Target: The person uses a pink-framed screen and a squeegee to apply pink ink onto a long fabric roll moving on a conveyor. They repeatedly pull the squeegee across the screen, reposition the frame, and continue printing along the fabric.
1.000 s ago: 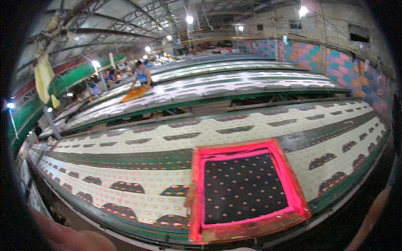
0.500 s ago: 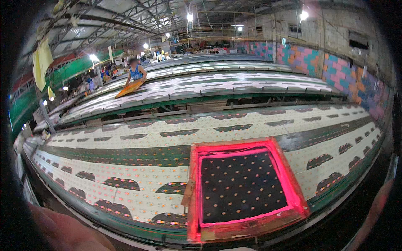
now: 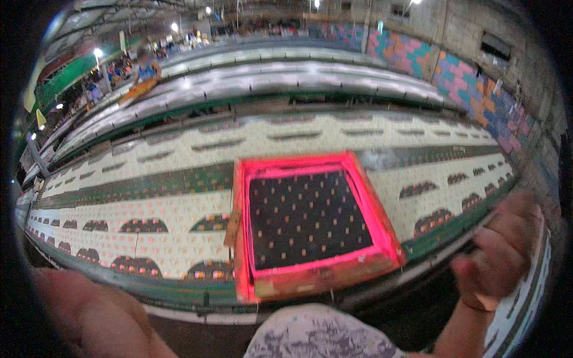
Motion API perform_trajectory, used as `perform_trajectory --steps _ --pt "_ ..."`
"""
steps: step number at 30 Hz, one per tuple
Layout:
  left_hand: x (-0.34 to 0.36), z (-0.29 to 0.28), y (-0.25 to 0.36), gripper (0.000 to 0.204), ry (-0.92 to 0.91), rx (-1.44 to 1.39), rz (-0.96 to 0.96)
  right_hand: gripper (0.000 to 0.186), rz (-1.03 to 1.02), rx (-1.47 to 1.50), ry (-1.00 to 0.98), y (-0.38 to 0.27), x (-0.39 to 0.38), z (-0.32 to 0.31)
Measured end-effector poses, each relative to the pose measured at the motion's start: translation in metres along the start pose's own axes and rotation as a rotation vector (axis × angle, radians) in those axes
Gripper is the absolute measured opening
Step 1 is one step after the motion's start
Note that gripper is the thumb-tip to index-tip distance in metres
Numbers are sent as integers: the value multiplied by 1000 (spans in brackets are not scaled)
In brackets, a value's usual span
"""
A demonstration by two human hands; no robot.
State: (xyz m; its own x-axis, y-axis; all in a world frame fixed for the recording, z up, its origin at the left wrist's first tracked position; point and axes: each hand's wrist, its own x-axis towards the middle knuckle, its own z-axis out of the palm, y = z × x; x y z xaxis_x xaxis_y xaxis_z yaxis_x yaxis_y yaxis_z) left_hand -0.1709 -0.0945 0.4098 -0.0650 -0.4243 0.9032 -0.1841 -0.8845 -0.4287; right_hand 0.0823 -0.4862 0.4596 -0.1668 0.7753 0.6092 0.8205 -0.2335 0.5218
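Frame: a pink-edged frame (image 3: 385, 241) with a dark, light-dotted panel (image 3: 307, 221) lies on the tabletop (image 3: 179, 292), its lower side along the near edge, a little right of that edge's middle; a brown tab (image 3: 231, 230) juts from its left side
Right hand: the right hand (image 3: 501, 253) is raised just outside the near edge, toward the near right corner, apart from the frame; its fingers are partly curled and blurred, so I cannot tell whether they close on anything
Left arm: the bare left arm (image 3: 101, 316) is bent before the near edge, toward the near left corner; its fingers are out of sight, so I cannot tell their state
Cloth: pale cloth (image 3: 185, 206) runs in long bands to both ends of the tabletop, broken by dark rounded patches (image 3: 143, 226); small pink and orange marks dot it left of the frame
Clothing: white clothing with a grey print (image 3: 322, 337) shows below the frame
Far tables: past the far edge, a co-worker in a blue top (image 3: 146, 71) leans over an orange board (image 3: 140, 89)
Wall: coloured blocks (image 3: 453, 77) cover its lower part
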Motion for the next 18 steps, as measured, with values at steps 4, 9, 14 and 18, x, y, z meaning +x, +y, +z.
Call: perform_trajectory --steps 4,9,14,18 --pt "-25 -5 -9 17 148 -7 -55 38 284 505 -173 -52 -83 158" --pt "-89 43 -16 17 173 122 -460 48 326 715 -457 -149 -188 269" --pt "-260 119 -28 26 -449 111 -914 48 347 715 -485 -183 -221 292" --pt "-416 131 -9 34 -557 93 -1386 51 226 708 -469 -172 -223 308"
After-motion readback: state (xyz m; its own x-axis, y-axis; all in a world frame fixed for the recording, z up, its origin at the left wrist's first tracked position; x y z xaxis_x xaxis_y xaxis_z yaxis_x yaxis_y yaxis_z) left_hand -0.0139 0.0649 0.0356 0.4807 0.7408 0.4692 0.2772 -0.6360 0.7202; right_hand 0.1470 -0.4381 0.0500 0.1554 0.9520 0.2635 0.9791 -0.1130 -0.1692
